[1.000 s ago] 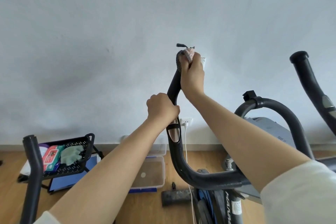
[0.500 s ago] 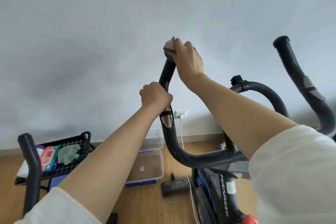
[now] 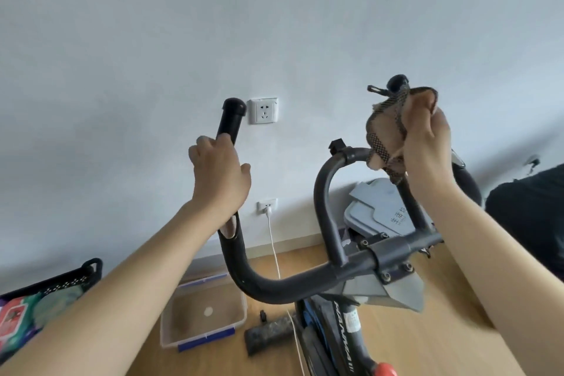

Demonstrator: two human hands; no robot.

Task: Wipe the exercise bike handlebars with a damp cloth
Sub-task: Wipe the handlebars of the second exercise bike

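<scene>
Two hands were noted at the exercise bike handlebars [image 3: 271,290]. The left hand [image 3: 218,175] was closed round the left grip [image 3: 230,119], fingers curled on it just below its capped end. The cloth [image 3: 383,134] was held bunched in the curled fingers of the right hand [image 3: 427,143], raised beside the right grip tip [image 3: 396,82]. Contact between cloth and bar could not be told.

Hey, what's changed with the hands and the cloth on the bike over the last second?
The right hand, gripping the cloth, left the top of the left handlebar and moved right, to the right handlebar near its tip. The left hand stayed gripping the left handlebar, whose end is now bare.
</scene>
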